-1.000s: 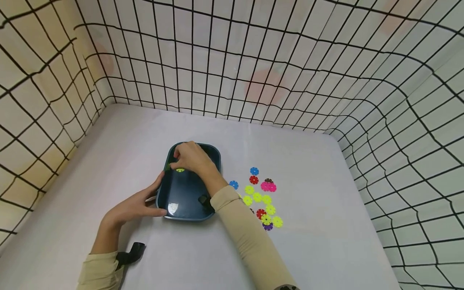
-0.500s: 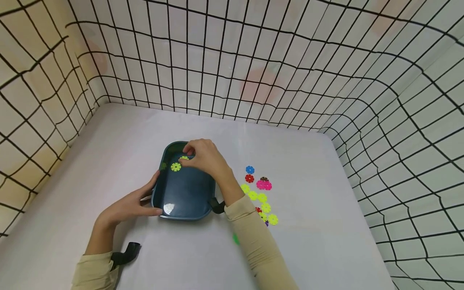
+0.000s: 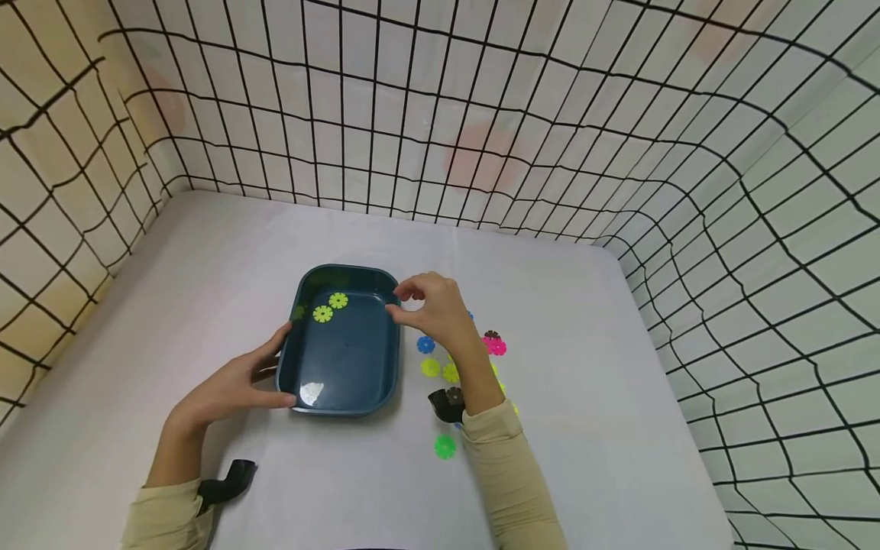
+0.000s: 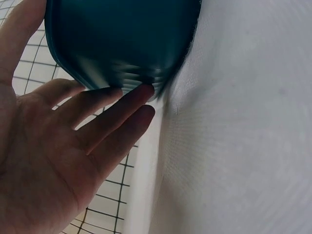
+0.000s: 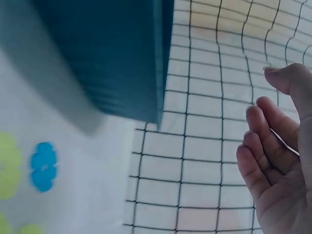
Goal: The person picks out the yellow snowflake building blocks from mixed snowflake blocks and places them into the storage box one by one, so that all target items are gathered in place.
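A dark blue tray (image 3: 344,367) sits on the white surface, with two yellow-green notched discs (image 3: 330,307) lying inside near its far left. My left hand (image 3: 237,386) touches the tray's left side, thumb at the near corner of the rim. In the left wrist view its fingers (image 4: 117,122) reach fairly straight against the outer wall. By the tray's right rim hovers my right hand (image 3: 440,309), thumb and fingertips apart with nothing between them. The right wrist view shows the same hand (image 5: 278,151) bare, its fingers loosely bent.
Right of the tray lie several loose discs: a blue one (image 3: 426,344), a green one (image 3: 444,447), pink ones (image 3: 496,346) and yellow-green ones (image 3: 430,367). My right arm hides some. Black wire mesh (image 3: 412,137) encloses the back and sides.
My right hand has let go of a yellow-green disc in the tray and moved right, out past the rim. Two discs now show there. My left hand stays at the tray's side.
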Demonstrator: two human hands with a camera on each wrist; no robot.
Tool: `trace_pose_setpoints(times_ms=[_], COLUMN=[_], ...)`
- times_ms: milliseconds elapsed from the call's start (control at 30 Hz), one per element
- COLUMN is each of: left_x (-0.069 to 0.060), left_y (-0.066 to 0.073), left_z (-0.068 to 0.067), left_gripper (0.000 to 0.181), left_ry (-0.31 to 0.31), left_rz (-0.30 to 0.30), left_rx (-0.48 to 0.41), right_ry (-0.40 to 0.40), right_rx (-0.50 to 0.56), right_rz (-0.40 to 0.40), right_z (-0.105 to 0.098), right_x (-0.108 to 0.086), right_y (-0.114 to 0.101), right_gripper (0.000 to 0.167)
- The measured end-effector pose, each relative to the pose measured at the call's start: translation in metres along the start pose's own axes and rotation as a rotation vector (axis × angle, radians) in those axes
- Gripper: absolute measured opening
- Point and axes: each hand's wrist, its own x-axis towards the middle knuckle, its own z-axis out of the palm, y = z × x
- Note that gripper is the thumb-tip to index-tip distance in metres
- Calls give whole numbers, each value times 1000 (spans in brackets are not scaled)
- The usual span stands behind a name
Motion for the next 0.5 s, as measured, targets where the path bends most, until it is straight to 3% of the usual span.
trace_pose_setpoints(times_ms=[500], left_x=[0], left_y=[-2], left_z=[-1], left_gripper=[113], left_ry=[-16], left_rz=[-8], left_rx=[-9], right_ry=[-47], right_rx=[106], right_rz=[206], right_z=[15], right_x=[-52], right_y=[29], right_gripper=[30])
